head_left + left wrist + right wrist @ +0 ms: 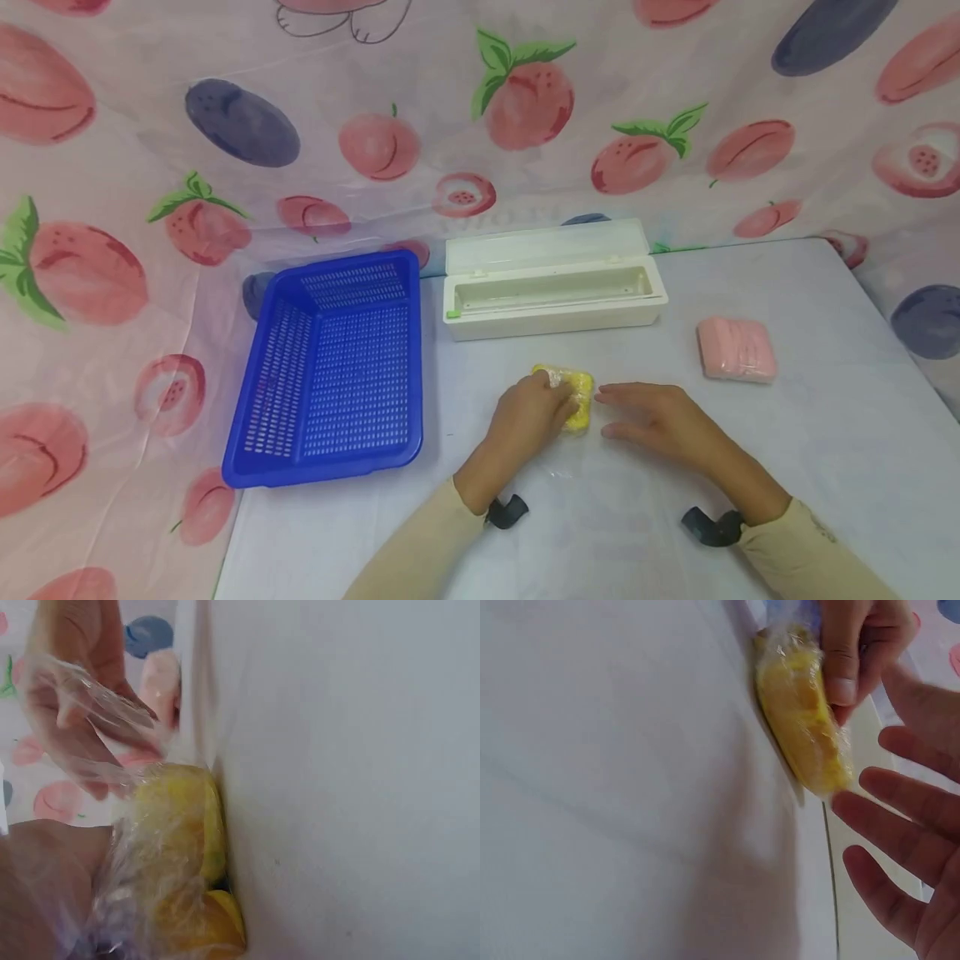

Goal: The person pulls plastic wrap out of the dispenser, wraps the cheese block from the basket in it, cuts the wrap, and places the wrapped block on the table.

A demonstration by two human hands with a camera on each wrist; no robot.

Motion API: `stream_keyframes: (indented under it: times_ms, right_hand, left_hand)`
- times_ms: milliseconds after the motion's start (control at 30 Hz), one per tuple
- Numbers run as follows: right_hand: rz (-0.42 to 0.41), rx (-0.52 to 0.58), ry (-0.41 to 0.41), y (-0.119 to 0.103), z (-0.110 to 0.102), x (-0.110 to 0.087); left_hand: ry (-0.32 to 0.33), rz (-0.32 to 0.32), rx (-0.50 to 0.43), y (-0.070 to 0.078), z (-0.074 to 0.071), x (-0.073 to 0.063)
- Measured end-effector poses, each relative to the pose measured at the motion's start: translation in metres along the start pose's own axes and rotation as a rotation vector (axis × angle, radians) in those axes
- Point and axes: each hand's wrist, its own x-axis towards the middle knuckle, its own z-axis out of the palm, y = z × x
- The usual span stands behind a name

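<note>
A soft-looking yellow packet [582, 393] in loose clear plastic lies on the white table before me. My left hand [525, 417] holds it from the left, thumb and fingers against the wrap. In the right wrist view, the thumb of that hand lies along the side of the yellow packet [791, 712]. Just right of it is my right hand [660, 421], its fingers spread and holding nothing. Loose film partly veils the right hand [82, 705] in the left wrist view. Farther right lies a similar pink packet [737, 350], apart from both hands.
A blue perforated basket [414, 358] stands on the left. Behind the hands, a long white box [555, 321] has its translucent lid [547, 243] raised. Fruit-patterned cloth [450, 75] hangs behind the white table [847, 433].
</note>
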Motion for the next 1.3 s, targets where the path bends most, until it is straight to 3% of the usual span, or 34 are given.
stream_keyframes:
  times_ms: [100,200,267,367,433,500,567,700,833,967,1033,1200,1300]
  right_hand:
    - [-0.078,-0.006,-0.053,-0.002,0.007,0.0]
    - [-0.131,-0.061,-0.142,-0.006,0.016,0.0]
    - [-0.189,-0.102,-0.151,-0.009,0.022,0.001]
    - [-0.297,-0.169,-0.095,-0.011,0.028,0.004]
    - [-0.386,-0.192,-0.004,-0.012,0.031,0.008]
    - [-0.415,-0.194,0.051,-0.012,0.033,0.011]
    - [-0.387,-0.159,0.072,-0.011,0.035,0.013]
    - [-0.226,-0.043,0.062,-0.007,0.035,0.013]
    - [-0.08,0.063,0.075,-0.006,0.032,0.013]
    - [0.013,0.142,0.084,-0.005,0.03,0.017]
    - [0.044,0.157,0.085,-0.005,0.031,0.019]
    - [0.142,0.188,0.119,-0.003,0.036,0.024]
    - [0.151,0.173,0.166,-0.004,0.039,0.027]
  left_hand:
    - [0.015,-0.002,-0.082,0.001,0.002,-0.008]
    - [0.038,-0.012,-0.25,-0.003,0.004,-0.018]
    - [0.055,-0.016,-0.372,-0.008,0.005,-0.023]
    - [0.047,0.006,-0.521,-0.017,0.003,-0.031]
    - [0.031,0.039,-0.581,-0.024,0.002,-0.036]
    - [0.003,0.085,-0.622,-0.03,0.002,-0.041]
    - [-0.027,0.127,-0.632,-0.035,0.002,-0.046]
    - [-0.066,0.211,-0.54,-0.038,0.007,-0.054]
    - [0.005,0.239,-0.417,-0.034,0.013,-0.052]
    - [0.148,0.175,-0.387,-0.027,0.013,-0.043]
    - [0.187,0.127,-0.385,-0.026,0.011,-0.037]
    - [0.188,0.021,-0.392,-0.024,0.01,-0.028]
    - [0.206,-0.027,-0.395,-0.023,0.011,-0.026]
